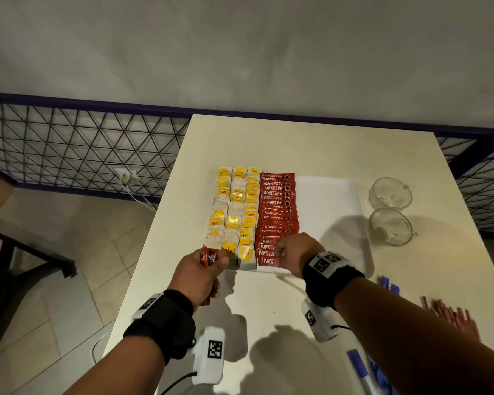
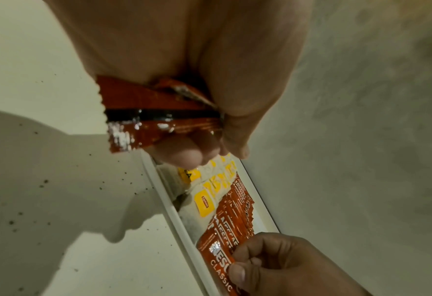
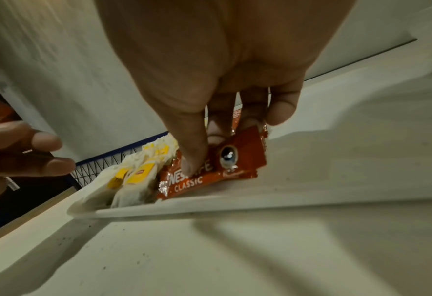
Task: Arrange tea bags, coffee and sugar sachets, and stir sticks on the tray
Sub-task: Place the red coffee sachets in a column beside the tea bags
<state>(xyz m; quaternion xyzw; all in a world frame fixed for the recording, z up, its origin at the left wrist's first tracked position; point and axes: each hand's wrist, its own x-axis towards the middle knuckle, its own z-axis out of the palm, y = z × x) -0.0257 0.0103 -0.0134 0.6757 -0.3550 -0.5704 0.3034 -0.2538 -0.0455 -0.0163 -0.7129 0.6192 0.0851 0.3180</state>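
The left hand (image 1: 200, 273) is clenched round a spare bunch of coffee sachets (image 2: 159, 114) just off the tray's near left corner, probably as a supply for the right hand (image 3: 209, 84), whose thumb and fingers pinch the nearest sachet (image 3: 209, 168) at the column's near end. The white tray (image 1: 334, 195) holds three columns of tea bags (image 1: 236, 212) on its left and, beside them, the overlapping red column; its right part is bare, and the stir sticks (image 1: 451, 315) lie on the table (image 1: 311, 143).

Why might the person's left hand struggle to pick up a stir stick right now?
Probably can't: the left hand already grips coffee sachets, and the stir sticks lie far across the table, beyond the right arm.
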